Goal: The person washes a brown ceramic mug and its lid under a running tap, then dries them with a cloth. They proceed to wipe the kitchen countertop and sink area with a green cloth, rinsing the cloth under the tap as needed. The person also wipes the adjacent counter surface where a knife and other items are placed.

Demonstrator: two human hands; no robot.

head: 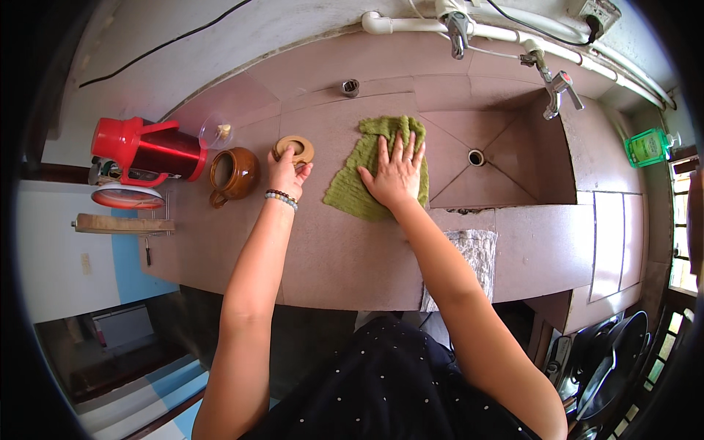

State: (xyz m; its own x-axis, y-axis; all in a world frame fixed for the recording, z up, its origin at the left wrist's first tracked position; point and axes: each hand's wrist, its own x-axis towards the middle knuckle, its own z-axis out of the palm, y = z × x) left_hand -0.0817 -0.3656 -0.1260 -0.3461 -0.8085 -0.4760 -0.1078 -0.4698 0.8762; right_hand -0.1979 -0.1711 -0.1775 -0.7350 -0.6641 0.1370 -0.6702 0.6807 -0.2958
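My left hand (287, 173) holds a round tan ceramic lid (302, 145) just above the tiled counter (352, 264), with the thumb on the lid's recessed face. Left of this hand, a glazed brown ceramic pot (243, 174) with a small handle shows its uncovered mouth. My right hand (397, 175) lies flat, fingers slightly spread, on a green towel (352, 190). The towel is spread on the counter beside the sink (467, 181), bunched at its far end.
A red thermos (168, 149), a clear plastic cup (214, 132) and a rack with a cutting board (124, 224) stand at the left. Metal taps (558, 93) overhang the sink. A grey cloth (473, 250) drapes over the front edge. A green soap bottle (649, 148) is far right.
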